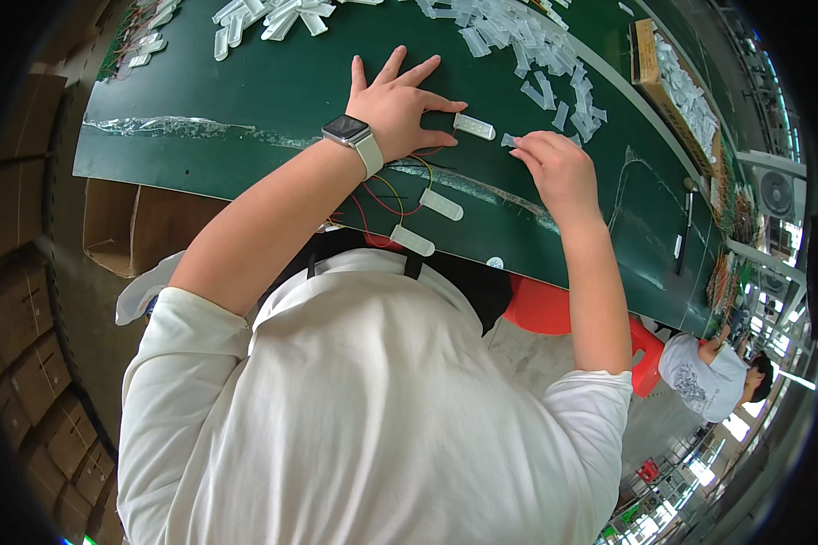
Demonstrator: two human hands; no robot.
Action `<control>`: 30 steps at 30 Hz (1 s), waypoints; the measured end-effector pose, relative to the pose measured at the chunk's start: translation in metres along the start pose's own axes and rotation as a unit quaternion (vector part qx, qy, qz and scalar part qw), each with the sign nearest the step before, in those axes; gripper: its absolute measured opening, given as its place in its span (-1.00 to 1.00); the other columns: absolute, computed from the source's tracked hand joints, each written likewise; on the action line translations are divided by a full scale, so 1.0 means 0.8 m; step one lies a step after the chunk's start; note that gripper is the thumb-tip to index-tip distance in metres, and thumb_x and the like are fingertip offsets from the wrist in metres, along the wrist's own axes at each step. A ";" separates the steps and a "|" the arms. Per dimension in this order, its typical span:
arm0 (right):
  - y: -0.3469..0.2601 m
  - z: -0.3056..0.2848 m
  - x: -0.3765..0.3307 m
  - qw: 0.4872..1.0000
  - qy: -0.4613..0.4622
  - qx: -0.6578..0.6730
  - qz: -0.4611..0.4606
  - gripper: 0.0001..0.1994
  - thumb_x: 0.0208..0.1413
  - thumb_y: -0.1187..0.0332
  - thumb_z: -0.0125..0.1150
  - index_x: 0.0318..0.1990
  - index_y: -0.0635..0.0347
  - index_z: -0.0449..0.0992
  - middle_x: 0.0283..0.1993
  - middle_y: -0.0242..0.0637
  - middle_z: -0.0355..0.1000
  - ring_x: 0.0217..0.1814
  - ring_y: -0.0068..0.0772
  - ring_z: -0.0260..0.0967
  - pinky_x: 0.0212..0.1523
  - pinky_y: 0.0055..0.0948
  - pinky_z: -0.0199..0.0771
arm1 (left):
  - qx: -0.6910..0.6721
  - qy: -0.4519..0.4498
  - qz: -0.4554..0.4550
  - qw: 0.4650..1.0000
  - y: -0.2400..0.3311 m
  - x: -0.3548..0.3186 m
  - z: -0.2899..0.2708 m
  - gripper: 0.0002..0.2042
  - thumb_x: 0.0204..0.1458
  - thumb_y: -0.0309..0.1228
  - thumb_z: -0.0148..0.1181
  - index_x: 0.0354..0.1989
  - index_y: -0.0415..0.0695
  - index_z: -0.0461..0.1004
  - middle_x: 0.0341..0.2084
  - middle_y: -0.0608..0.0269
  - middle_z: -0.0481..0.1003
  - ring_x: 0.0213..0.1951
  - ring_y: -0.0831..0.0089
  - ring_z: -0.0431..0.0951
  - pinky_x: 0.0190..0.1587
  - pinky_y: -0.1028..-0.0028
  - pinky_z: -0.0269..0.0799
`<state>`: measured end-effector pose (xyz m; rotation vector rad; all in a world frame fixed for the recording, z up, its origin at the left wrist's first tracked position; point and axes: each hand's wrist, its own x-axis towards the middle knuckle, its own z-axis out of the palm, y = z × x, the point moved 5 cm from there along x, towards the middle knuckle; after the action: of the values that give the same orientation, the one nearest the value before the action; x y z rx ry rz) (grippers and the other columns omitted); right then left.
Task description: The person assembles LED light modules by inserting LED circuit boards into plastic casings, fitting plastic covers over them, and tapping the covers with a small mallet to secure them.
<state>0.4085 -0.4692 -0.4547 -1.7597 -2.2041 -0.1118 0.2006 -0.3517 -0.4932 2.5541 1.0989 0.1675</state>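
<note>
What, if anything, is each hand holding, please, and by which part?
The right hand pinches a small translucent strip by its right end. The left hand is at the left end of a white oblong piece; whether it holds that cannot be told.

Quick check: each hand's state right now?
Left hand: open, fingers spread, beside the white piece; contact can't be told.
Right hand: closed, pinching a clear strip.
</note>
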 end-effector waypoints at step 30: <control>-0.017 0.060 0.039 0.956 -0.015 0.226 0.186 -0.73 -0.01 0.27 0.59 -0.13 0.07 0.76 -0.05 -0.38 0.64 0.09 -0.18 0.49 0.12 -0.22 0.54 | 0.001 0.027 0.014 1.000 -0.005 0.000 0.007 -0.44 -0.07 0.23 0.49 0.20 0.72 0.59 0.60 0.42 0.13 0.63 0.06 -0.08 0.53 -0.44 -0.34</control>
<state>0.3802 -0.4307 -0.4890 -1.8627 -1.6933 0.4695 0.1989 -0.3508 -0.4997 2.5808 1.0837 0.2442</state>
